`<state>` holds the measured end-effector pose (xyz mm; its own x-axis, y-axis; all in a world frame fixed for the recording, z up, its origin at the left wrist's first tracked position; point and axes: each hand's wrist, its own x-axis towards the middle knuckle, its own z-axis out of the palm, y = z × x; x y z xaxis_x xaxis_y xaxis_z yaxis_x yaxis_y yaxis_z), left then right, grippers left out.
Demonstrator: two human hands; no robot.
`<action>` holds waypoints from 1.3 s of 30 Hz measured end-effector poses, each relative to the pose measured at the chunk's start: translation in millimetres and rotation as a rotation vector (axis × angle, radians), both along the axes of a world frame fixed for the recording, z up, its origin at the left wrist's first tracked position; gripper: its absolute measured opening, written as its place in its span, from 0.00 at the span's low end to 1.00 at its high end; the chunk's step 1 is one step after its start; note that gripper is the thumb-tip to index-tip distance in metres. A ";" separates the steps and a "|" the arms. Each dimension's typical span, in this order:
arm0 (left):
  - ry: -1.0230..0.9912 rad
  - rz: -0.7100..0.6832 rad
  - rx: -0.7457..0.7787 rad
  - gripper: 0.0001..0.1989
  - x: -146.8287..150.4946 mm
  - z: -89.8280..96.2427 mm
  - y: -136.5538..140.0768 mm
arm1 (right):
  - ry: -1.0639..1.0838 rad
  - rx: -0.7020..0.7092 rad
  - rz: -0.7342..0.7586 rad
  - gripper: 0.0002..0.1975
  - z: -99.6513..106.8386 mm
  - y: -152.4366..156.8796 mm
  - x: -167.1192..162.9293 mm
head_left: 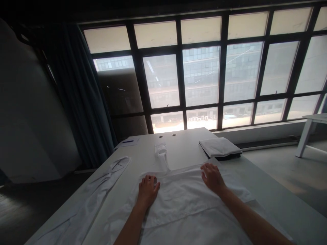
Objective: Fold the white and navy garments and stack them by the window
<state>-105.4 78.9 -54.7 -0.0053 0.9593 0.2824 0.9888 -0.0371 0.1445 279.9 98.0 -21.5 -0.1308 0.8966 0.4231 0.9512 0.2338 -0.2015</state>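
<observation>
A white garment, which looks like a shirt, lies spread and wrinkled on the white table. On its left part rests my left hand, palm down, thumb apart from slightly bent fingers. My right hand lies on the far right part of the same cloth, fingers a little bent and the thumb apart. No fold of cloth shows pinched in either hand. A narrow white piece with a loop-like end stretches from the garment's far edge.
Along the table's left edge lies another white garment. A folded white and black stack sits at the right edge. A pen lies on paper at the far left. Past the table are windows; another white table stands right.
</observation>
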 end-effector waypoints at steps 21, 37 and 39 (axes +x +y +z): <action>0.155 -0.048 -0.245 0.37 45.6 14.8 -65.0 | -0.089 -0.386 0.060 0.35 -55.3 -60.6 57.1; 0.074 -0.178 -0.150 0.26 87.0 5.1 -11.4 | 0.037 -0.362 0.437 0.33 -35.6 -21.6 -87.9; 0.069 -0.170 -0.191 0.29 64.5 3.3 -3.6 | 0.010 -0.373 0.368 0.34 -39.0 -10.7 -68.3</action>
<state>-40.9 75.3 -51.4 0.1733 0.9807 0.0905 0.9785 -0.1819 0.0969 211.6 87.3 -60.6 -0.4630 0.8821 0.0866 0.8172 0.4626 -0.3439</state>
